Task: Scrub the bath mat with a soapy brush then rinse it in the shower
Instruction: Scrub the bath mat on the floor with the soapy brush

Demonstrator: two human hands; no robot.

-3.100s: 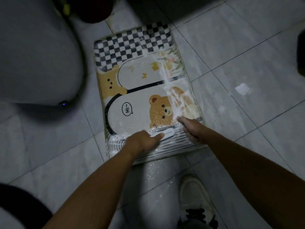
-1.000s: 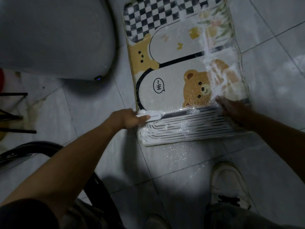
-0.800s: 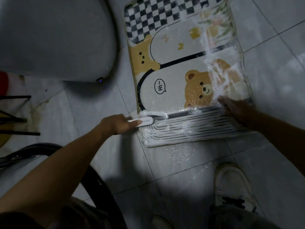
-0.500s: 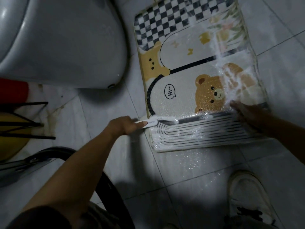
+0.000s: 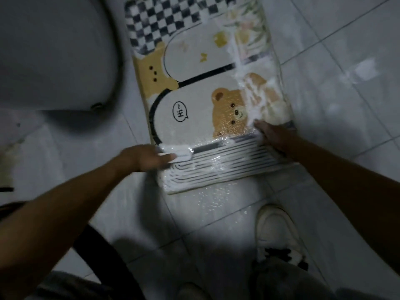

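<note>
So, at the near striped end of the bath mat (image 5: 194, 98), flat on the floor tiles (image 5: 324, 50), the left hand (image 5: 140, 158) grips the brush (image 5: 180, 155) at its left edge, lying crosswise. The mat's long axis runs away, so the unworked part looks to be right and ahead. Slightly farther, the right hand (image 5: 276, 138) presses straightish fingers on its right edge.

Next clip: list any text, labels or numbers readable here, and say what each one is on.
"~王" or "~主": a wavy stroke and one character, too blurred to tell which, in the speech bubble printed on the bath mat, beside the bear.
Nothing else readable.
</note>
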